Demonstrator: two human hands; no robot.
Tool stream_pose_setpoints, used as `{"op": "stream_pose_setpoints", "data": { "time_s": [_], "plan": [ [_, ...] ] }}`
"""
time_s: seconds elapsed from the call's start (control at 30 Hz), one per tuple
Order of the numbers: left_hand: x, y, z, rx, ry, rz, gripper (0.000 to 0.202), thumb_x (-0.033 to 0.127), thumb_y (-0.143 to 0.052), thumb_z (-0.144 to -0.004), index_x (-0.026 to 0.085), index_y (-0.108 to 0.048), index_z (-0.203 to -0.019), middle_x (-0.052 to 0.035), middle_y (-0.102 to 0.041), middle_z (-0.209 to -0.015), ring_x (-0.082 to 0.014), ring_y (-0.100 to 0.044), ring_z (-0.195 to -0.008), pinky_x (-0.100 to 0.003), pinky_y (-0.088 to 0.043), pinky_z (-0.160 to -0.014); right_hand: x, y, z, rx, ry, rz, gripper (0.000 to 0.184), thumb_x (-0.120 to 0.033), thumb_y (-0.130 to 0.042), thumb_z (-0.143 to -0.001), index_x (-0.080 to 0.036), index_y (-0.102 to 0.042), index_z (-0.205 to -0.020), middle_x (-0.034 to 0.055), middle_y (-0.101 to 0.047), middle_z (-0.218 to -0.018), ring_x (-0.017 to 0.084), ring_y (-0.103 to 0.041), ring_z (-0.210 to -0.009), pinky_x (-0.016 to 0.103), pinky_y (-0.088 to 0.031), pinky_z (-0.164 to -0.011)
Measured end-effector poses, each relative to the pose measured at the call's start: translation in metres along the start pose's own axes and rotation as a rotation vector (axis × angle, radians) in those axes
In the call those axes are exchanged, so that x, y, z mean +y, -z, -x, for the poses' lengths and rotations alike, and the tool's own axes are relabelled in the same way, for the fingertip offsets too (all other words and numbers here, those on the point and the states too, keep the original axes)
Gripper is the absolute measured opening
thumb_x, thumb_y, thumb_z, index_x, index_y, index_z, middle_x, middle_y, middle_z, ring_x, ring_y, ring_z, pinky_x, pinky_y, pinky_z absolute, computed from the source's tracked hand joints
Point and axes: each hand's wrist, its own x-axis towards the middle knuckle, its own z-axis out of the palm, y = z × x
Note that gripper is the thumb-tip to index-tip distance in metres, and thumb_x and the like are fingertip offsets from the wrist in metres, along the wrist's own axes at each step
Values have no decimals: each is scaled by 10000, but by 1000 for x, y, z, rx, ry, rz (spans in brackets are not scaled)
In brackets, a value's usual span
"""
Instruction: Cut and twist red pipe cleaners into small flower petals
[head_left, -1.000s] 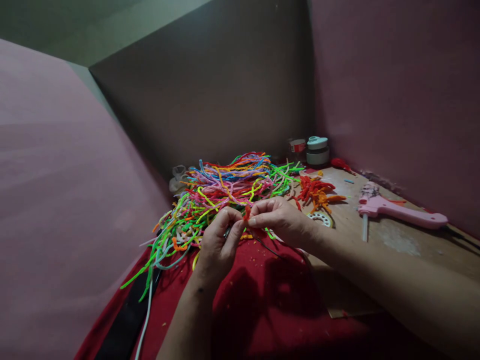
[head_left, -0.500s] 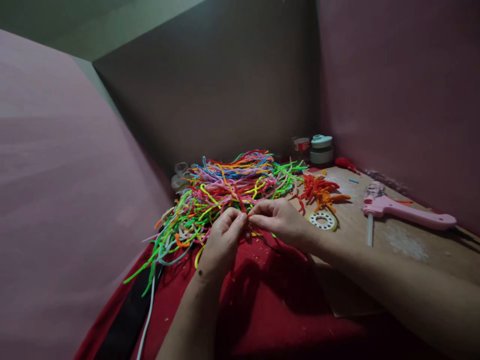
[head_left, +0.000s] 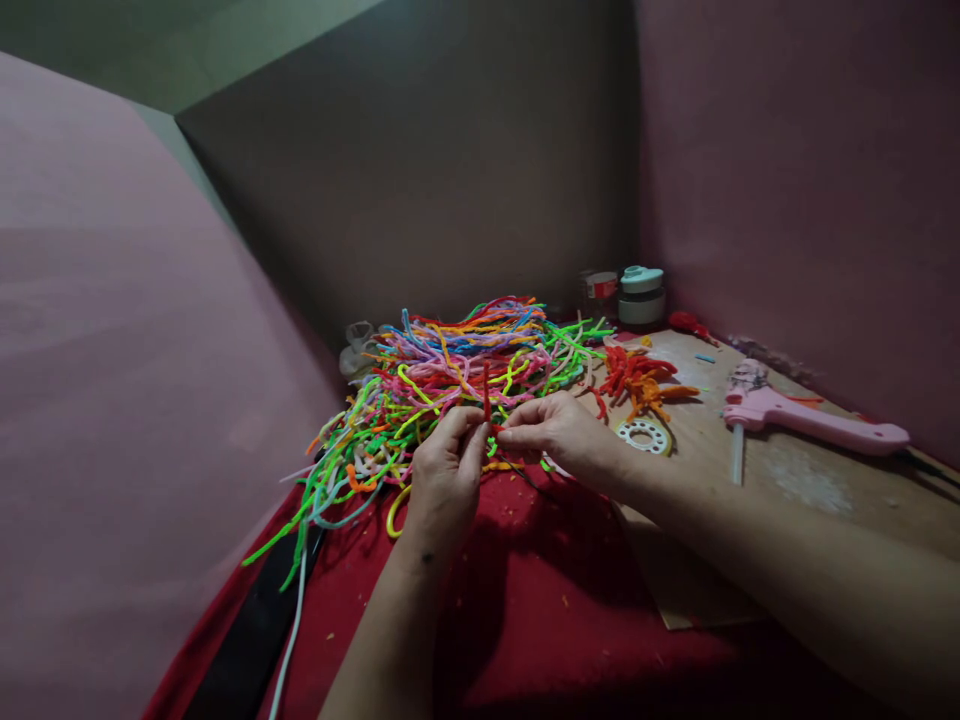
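A short red pipe cleaner (head_left: 487, 392) stands up between my two hands, held at its lower end. My left hand (head_left: 444, 478) pinches it from the left, fingers closed. From the right, my right hand (head_left: 559, 436) pinches the same piece with thumb and forefinger. Both hands hover over a red cloth (head_left: 540, 610), right in front of a big heap of many-coloured pipe cleaners (head_left: 450, 375).
A small pile of red and orange pieces (head_left: 639, 380) and a white ring with holes (head_left: 644, 435) lie on the wooden board (head_left: 795, 480). A pink glue gun (head_left: 814, 420) rests at right. Round containers (head_left: 637, 295) stand at the back corner. Pink walls close in on both sides.
The red pipe cleaner now sticks up straight between the fingertips; before it was bunched low at the pinch. Both hands stay close together and have shifted only slightly.
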Motion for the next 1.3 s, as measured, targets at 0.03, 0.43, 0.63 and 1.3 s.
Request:
{"op": "stream_pose_setpoints", "data": {
  "time_s": [0.03,0.43,0.63,1.3],
  "plan": [
    [-2,0,0,6,-19,-39,104,287,-509,-836,200,-564,-830,32,-506,-656,-92,-455,-583,-205,-363,-567,1,0,-1,-17,11,2,221,-301,-683,-613,-120,-578,-543,-35,-474,-450,59,-374,-443,239,-254,-480],
    [-2,3,-1,-140,-159,-436,191,196,-415,-856,179,-494,-683,-3,-489,-682,-123,-456,-653,-234,-352,-623,10,2,-3,8,-10,206,181,-281,-619,-648,-129,-563,-568,-52,-427,-457,54,-321,-438,230,-223,-449],
    [3,3,-2,-140,-6,-369,200,288,-385,-870,195,-449,-705,7,-493,-638,-130,-459,-597,-242,-360,-586,6,3,-2,-41,-95,-10,221,-285,-650,-645,-121,-553,-532,-31,-468,-438,59,-373,-396,225,-256,-421],
    [1,13,-7,-412,117,-530,208,288,-371,-864,207,-417,-679,30,-499,-573,-126,-465,-534,-257,-323,-565,4,-4,12,202,704,1314,231,-208,-466,-846,-128,-665,-762,93,-618,-774,176,-495,-747,290,-360,-678]
  ]
}}
